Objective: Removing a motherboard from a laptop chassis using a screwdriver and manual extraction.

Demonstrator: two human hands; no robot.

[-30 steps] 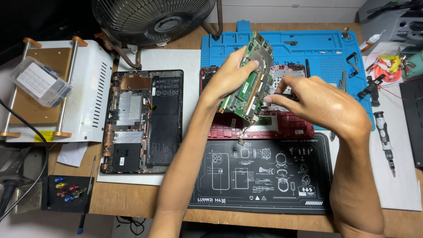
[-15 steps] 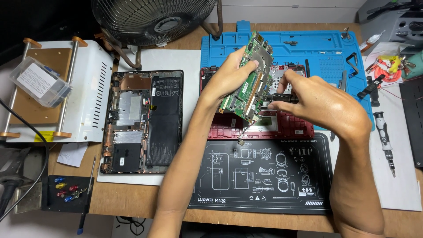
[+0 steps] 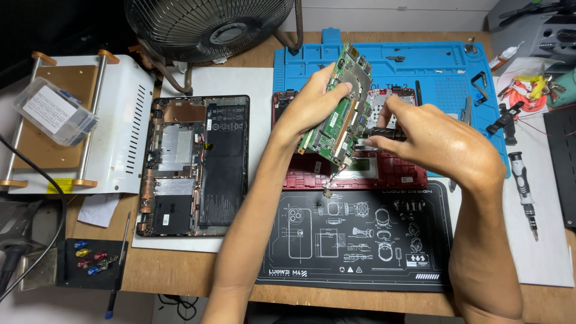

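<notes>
The left hand [image 3: 312, 102] has its fingers curled around the far left edge of a green board [image 3: 339, 108], thumb on the face and the others behind, holding it tilted up on edge above the red case [image 3: 360, 171]. The right hand [image 3: 441, 144] is closed on a black screwdriver [image 3: 384, 134], pinched between thumb and fingertips, with its tip pointing left at the board's right edge; whether the tip touches the board I cannot tell. A thin wire [image 3: 330, 183] hangs from the board's near corner down to the black mat [image 3: 354, 240].

The red case lies partly on the far edge of the black mat and partly on the blue mat [image 3: 420, 66] beyond it. Left of the hands, an opened laptop base [image 3: 195, 165] lies on a white sheet [image 3: 240, 84], its dark battery on the right side. Farther left stands a white machine [image 3: 123, 120] with a clear plastic box [image 3: 54, 111] on top. At the far edge is a fan [image 3: 210, 24]. At the near left, a small tray [image 3: 93, 264] holds coloured bits beside a blue-handled screwdriver [image 3: 117, 270]. On the right, a grey screwdriver [image 3: 523, 189] lies on white paper [image 3: 540, 252], well apart from the right hand.
</notes>
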